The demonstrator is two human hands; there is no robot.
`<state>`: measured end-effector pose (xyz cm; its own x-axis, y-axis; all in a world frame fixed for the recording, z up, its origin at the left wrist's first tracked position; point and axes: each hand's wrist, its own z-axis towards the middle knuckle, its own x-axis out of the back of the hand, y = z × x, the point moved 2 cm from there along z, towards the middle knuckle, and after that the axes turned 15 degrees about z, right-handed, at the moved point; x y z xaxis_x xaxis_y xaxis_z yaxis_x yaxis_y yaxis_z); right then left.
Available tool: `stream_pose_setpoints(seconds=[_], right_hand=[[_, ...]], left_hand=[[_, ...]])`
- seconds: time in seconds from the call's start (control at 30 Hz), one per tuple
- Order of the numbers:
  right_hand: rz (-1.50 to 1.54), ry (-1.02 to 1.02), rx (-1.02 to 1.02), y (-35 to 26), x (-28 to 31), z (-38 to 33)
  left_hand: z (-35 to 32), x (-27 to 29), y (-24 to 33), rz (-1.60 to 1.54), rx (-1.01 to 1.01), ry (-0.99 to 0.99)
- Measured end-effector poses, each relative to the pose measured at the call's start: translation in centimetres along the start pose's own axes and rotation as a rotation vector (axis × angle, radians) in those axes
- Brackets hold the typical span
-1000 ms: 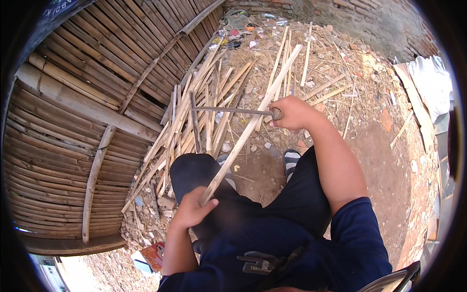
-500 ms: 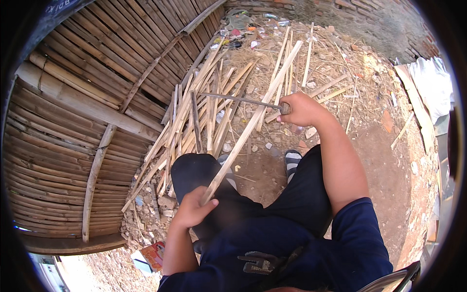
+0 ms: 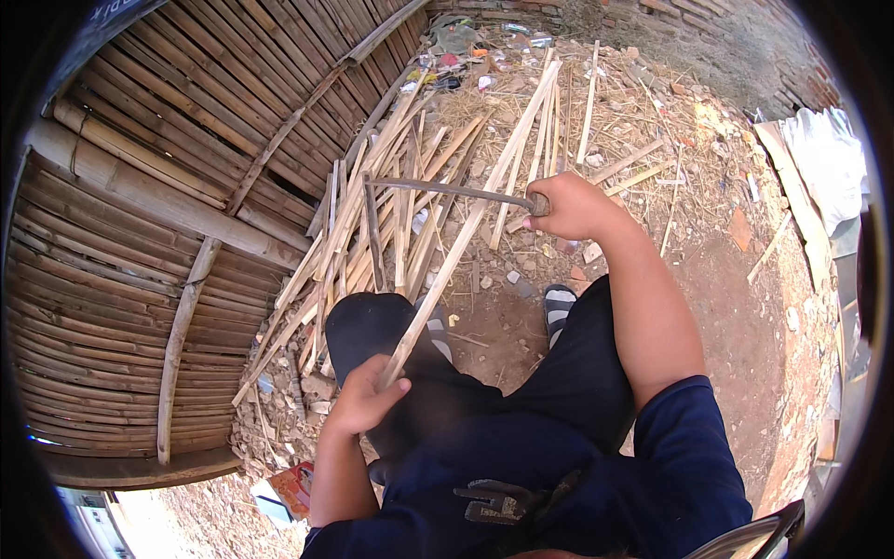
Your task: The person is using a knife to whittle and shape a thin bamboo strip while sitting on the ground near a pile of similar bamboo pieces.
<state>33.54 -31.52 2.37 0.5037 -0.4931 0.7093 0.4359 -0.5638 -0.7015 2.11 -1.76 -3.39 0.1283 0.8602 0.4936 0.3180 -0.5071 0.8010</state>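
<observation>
In closed left hand (image 3: 366, 401), grips one flat pale-wood strip (image 3: 452, 263); in clenched right hand (image 3: 568, 209), one slim dark blade (image 3: 438, 187).

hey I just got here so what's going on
A person's left hand holds the near end of a long, pale wooden strip. The right hand grips a long, thin, dark blade-like tool, which crosses over the strip. A heap of pale wooden strips lies beside a brown bamboo-slat wall.

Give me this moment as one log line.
left hand: grips near end of pale wood strip | right hand: grips long thin tool, crossing strip in view | strip pile: beside slatted wall
</observation>
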Motion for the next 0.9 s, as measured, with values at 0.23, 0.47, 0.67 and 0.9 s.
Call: stream_pose_setpoints(seconds=[0.23, 0.47, 0.67, 0.9], right_hand=[[-0.089, -0.070, 0.263, -1.5, -3.4, -0.3], [-0.001, 0.035, 0.046, 0.6, -1.3, 1.0], [-0.042, -0.102, 0.104, -1.4, -2.3, 0.2], [-0.079, -0.209, 0.178, -3.2, -3.8, 0.1]], left_hand=[[-0.1, 0.0, 0.6, -0.127, 0.086, -0.032], [0.1, -0.1, 0.2, -0.082, 0.049, -0.010], [0.0, 0.0, 0.2, -0.072, 0.027, -0.009], [-0.1, 0.1, 0.0, -0.052, 0.004, 0.006]])
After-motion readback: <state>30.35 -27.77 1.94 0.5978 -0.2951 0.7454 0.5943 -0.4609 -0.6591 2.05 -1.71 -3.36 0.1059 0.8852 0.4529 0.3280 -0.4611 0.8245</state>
